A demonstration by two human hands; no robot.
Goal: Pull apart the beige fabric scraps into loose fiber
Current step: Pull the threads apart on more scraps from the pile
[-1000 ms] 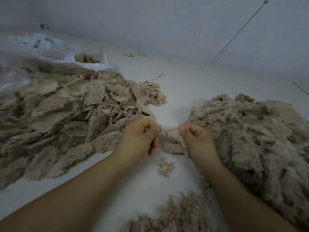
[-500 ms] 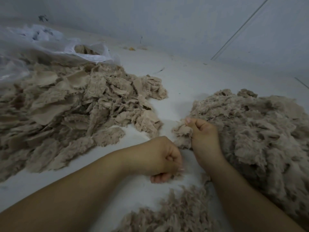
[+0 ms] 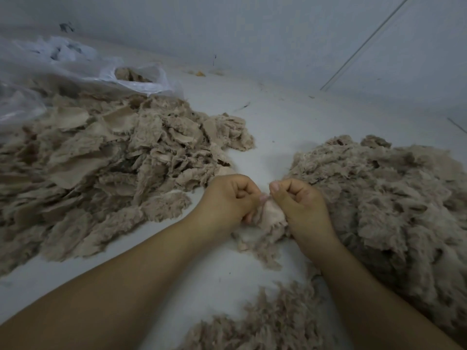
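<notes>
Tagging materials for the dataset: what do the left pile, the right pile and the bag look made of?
Left pile: flat beige fabric scraps, matte, frayed fuzzy edges; likely a napped textile. Right pile: loose fluffy fibre, no flat pieces showing. Bag: thin clear plastic film, glossy and crinkled.

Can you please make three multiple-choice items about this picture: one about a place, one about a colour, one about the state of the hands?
1. Where does the pile of flat fabric scraps lie?
A. on the person's left
B. on the person's right
C. inside a box

2. What colour is the loose fiber pile?
A. blue
B. beige
C. black

3. What do the left hand and right hand do?
A. rest flat
B. hang free
C. pinch one scrap

Answers: 1 A, it fills the left side by the plastic bag. 2 B, the same tan as the scraps. 3 C, both thumbs meet on its top edge.
</notes>
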